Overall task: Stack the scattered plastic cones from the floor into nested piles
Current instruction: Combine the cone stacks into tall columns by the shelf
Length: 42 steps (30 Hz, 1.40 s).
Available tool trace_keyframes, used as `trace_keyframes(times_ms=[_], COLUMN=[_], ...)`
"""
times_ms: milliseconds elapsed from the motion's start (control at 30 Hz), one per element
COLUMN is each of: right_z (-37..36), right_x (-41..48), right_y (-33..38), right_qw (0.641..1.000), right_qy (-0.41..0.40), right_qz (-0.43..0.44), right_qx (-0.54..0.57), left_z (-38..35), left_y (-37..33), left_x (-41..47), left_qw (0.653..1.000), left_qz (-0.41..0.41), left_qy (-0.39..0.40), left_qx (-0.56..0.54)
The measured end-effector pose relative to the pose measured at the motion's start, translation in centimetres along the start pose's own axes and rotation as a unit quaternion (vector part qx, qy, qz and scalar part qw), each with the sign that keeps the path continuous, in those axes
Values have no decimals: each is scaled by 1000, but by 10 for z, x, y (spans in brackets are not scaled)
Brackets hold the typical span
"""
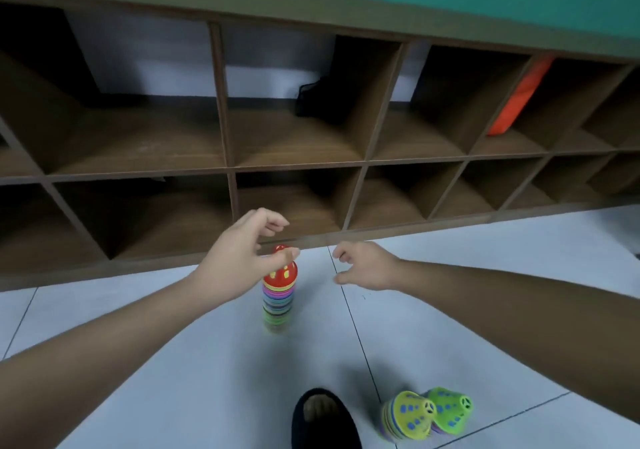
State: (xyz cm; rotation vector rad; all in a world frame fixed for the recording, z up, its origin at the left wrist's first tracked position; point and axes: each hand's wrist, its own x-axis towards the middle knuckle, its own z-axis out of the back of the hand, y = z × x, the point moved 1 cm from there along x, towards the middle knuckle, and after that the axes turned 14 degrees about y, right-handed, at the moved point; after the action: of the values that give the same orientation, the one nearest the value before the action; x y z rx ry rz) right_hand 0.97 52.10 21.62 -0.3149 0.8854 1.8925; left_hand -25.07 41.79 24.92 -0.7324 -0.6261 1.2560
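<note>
Head view: my nested multicoloured plastic cone stack (278, 298) stands upright, red tip up; left hand (239, 251), right hand (367, 265) loosely curled, empty.

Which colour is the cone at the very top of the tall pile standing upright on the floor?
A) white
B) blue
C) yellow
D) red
D: the top cone of the upright pile is red with yellow holes, just below the left hand.
</note>
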Motion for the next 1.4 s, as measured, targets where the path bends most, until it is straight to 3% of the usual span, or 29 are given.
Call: trace_keyframes(times_ms=[233, 400, 600, 867, 1167, 1400], right_z=[17, -43, -133, -237, -345, -350], right_x=[-103, -157, -183, -203, -144, -108], right_y=[-45, -101, -158, -170, -197, -189], right_qw=[990, 969, 937, 882, 903, 884], right_qy=[-92, -164, -224, -357, -188, -230], right_qz=[16, 16, 1, -4, -150, -124], right_qx=[108, 184, 267, 308, 356, 388], left_z=[-32, -102, -214, -312, -341, -318], left_y=[-74, -92, -87, -44, -30, -13], left_x=[8, 16, 19, -13, -26, -10], left_qw=[978, 954, 940, 941, 953, 960], left_qz=[-72, -72, -43, -21, -47, -17], left_qy=[163, 260, 328, 332, 289, 275], left_qx=[110, 133, 85, 60, 79, 49])
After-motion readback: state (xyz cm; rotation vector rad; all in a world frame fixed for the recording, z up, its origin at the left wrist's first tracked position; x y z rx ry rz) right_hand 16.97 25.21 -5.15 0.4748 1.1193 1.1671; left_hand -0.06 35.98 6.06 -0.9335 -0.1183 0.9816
